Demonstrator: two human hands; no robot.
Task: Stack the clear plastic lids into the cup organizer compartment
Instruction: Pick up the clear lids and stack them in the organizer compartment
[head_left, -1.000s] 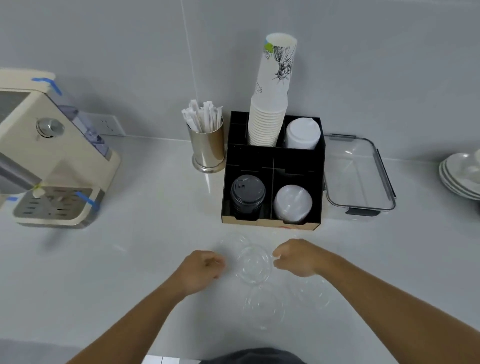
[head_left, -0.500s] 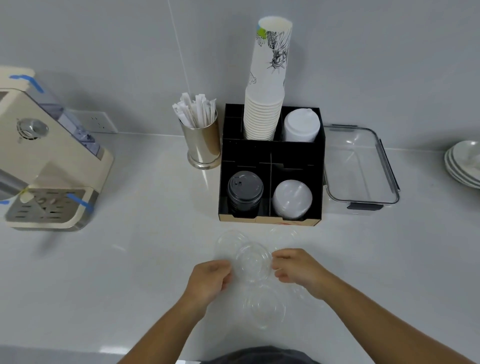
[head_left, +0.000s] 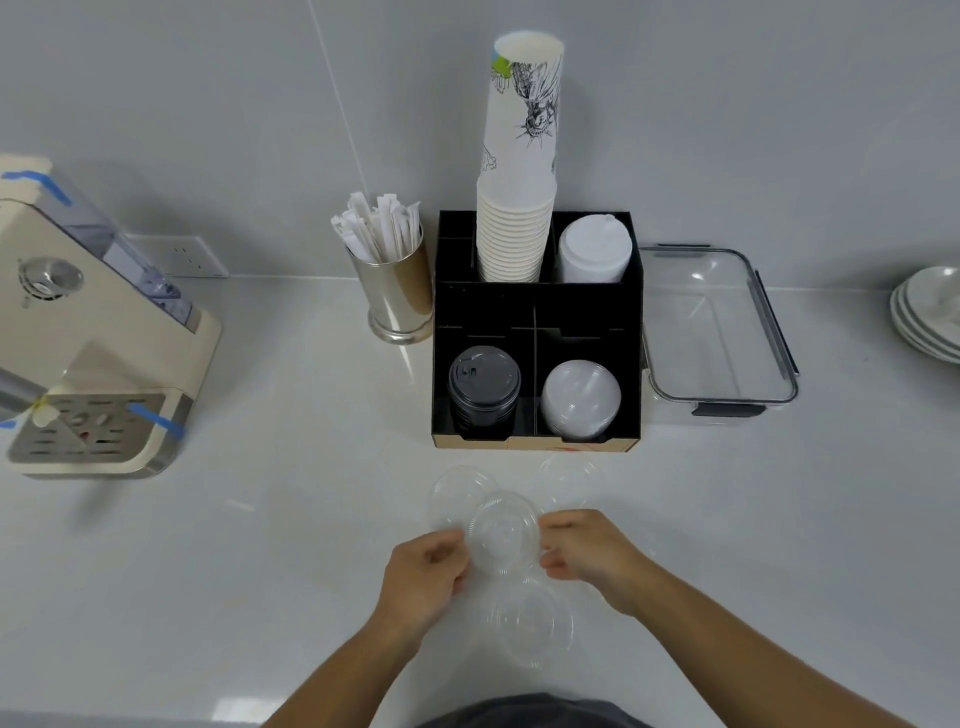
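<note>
Item 1. Loose clear lid (head_left: 530, 623), flat on the white counter (head_left: 260, 571), nearest the person, just below and between both hands; bare counter on its near side.

Item 2. Left hand (head_left: 423, 571), fingers curled, tips pinching the left rim of the held clear lid (head_left: 503, 532).

Item 3. Right hand (head_left: 589, 553), fingers curled, tips pinching the same lid's right rim. The lid sits level between the two hands; whether it rests on the counter or is lifted cannot be told.

Item 4. Further clear lids: one (head_left: 454, 496) behind and left, overlapped by the held lid; one (head_left: 569, 480) behind and right, just in front of the organizer; faint rim under the right hand, count uncertain.

Item 5. Black cup organizer (head_left: 535, 322), front edge near the lids. Front left: black lids (head_left: 483, 379). Front right: stack of clear lids (head_left: 581, 397), room left above it below the wall top. Rear left: tall paper cup stack (head_left: 519, 171). Rear right: white lids (head_left: 595, 249).

Item 6. Flanks: metal holder of wrapped sticks (head_left: 395, 280) touching or just beside the organizer's left; clear empty container (head_left: 719, 332) just beside its right. Wide bare counter left of the hands.

Item 7. Far edges: cream coffee machine (head_left: 88, 332) at left; stacked plates (head_left: 930, 312) at right; grey wall (head_left: 208, 104) with outlet (head_left: 182, 257) behind.
</note>
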